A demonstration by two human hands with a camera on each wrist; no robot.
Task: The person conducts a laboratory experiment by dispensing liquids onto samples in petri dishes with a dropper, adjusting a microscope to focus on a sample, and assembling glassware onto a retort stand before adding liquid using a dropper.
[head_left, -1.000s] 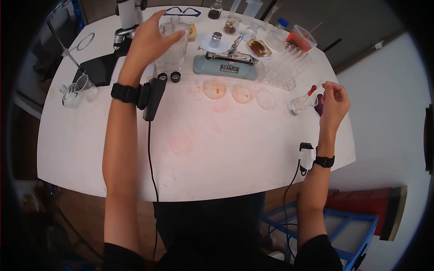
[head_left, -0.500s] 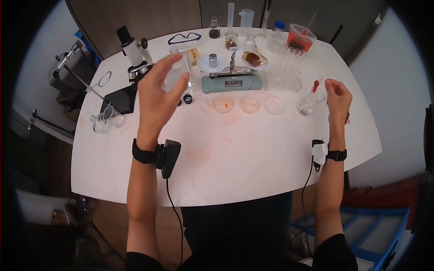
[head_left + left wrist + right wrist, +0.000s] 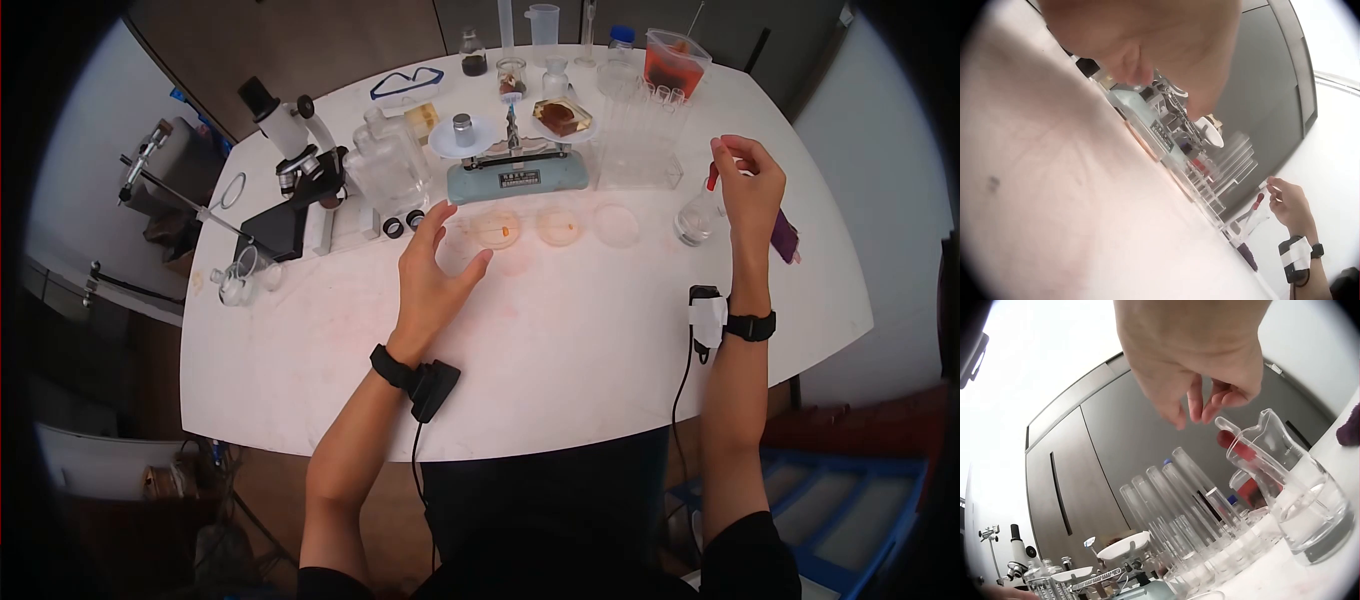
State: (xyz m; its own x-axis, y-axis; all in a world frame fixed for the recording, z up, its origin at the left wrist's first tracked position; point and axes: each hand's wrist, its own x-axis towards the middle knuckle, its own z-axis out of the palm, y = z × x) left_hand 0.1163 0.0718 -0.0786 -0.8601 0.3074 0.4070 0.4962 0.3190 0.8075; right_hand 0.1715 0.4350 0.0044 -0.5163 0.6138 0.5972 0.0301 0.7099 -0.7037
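Observation:
My left hand (image 3: 438,285) hovers over the table just in front of the petri dishes, fingers curved and thumb apart, holding nothing. Two of the dishes, the left petri dish (image 3: 492,238) and the middle petri dish (image 3: 556,237), contain small orange bits; the right petri dish (image 3: 616,226) is clear. Above a small spouted glass beaker (image 3: 1316,531) is my right hand (image 3: 1194,356), its fingers loosely bent with a gap between thumb and fingers. A red-bulbed dropper (image 3: 1238,445) and a glass rod (image 3: 1229,423) lean in the beaker's clear liquid, the rod's tip close below the fingertips.
A blue balance (image 3: 517,178) stands mid-table, with a test tube rack (image 3: 640,172) to its right. Left of it are a large glass bottle (image 3: 385,165), two black caps (image 3: 394,228) and a microscope (image 3: 290,130). Goggles (image 3: 407,84) and several jars line the back. Purple cloth (image 3: 785,238) lies far right.
My left hand has come away from the large glass bottle, back toward me and rightward, to the front of the petri dishes. My right hand stays by the beaker. The head view has shifted.

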